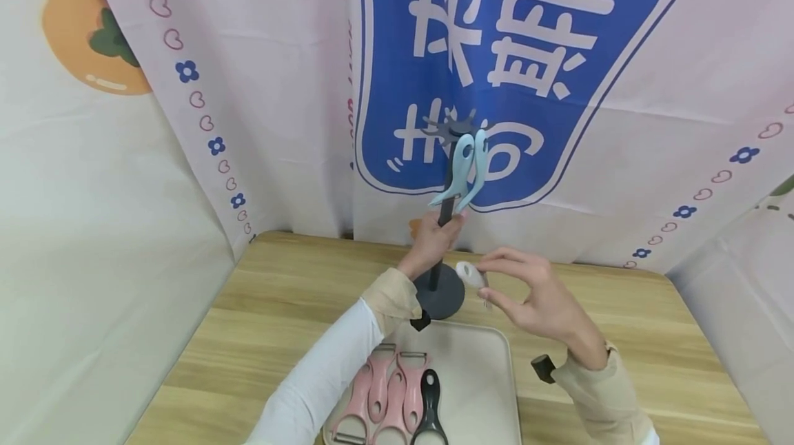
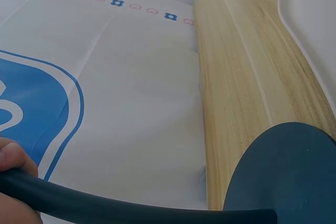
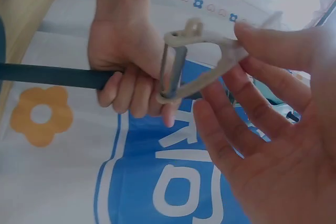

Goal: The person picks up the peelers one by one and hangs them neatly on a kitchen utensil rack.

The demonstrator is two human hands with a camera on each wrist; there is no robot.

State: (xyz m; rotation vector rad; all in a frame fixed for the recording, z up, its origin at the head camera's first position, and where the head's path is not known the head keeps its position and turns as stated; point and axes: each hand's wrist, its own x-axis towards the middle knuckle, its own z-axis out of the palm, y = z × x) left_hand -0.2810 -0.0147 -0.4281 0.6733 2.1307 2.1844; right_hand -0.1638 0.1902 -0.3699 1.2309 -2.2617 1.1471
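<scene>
My left hand grips the pole of a black stand below its top hooks. Two light-blue peelers hang side by side from those hooks. Between thumb and fingers, my right hand pinches a white Y-shaped peeler just right of the pole. The right wrist view shows the peeler's blade facing the left hand, while the other fingers are spread. In the left wrist view, the pole runs from the left hand to the round base.
A pale tray lies in front of the stand's base. Several pink peelers and one black peeler lie in it, partly behind the left sleeve. Behind the wooden table hangs a printed cloth.
</scene>
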